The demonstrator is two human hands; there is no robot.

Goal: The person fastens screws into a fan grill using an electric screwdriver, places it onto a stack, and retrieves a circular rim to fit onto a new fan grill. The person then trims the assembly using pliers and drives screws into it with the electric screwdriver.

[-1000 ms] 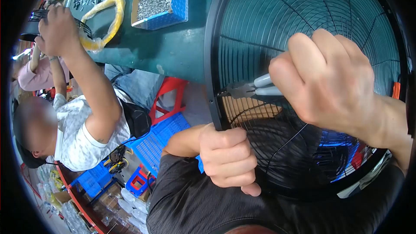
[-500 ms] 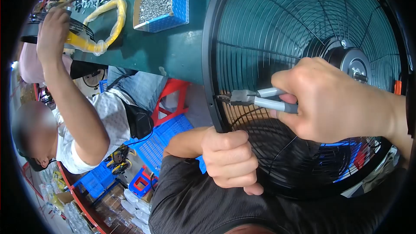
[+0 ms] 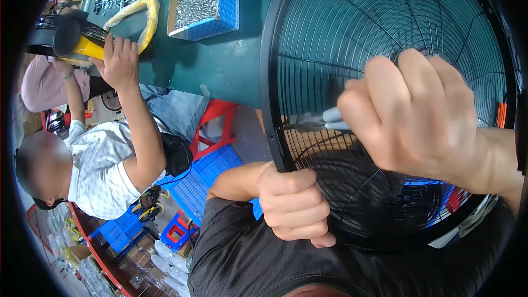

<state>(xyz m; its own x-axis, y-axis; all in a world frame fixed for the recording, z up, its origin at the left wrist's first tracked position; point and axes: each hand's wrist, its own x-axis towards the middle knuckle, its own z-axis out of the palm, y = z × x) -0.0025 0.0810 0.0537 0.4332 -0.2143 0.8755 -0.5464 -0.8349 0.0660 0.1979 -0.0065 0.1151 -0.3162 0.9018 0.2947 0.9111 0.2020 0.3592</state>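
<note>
A large black fan (image 3: pixel 268 71) with a round wire guard is tilted up in front of my chest. My left hand (image 3: pixel 294 203) is closed around the lower left part of its rim. My right hand (image 3: pixel 412 113) is wrapped round a pair of pliers (image 3: pixel 334 119) with grey handles. Their jaws, blurred, point left and lie against the guard wires close to the rim, above my left hand. From this side my right hand covers most of the fan's central hub and part of the handles. Dark blades show through the lower wires.
A blue box of small metal fasteners (image 3: pixel 227 3) stands on the green table (image 3: pixel 231 71), near a yellow ring-shaped part (image 3: pixel 151 19). At left, a co-worker (image 3: pixel 104 170) handles a black and yellow part. A red stool (image 3: pixel 214 126) and blue crates (image 3: pixel 201 181) are below.
My right hand has rolled over, knuckles now upward, with the pliers' handles closer together. My left hand has stayed on the rim. The co-worker's hands have shifted on the black and yellow part.
</note>
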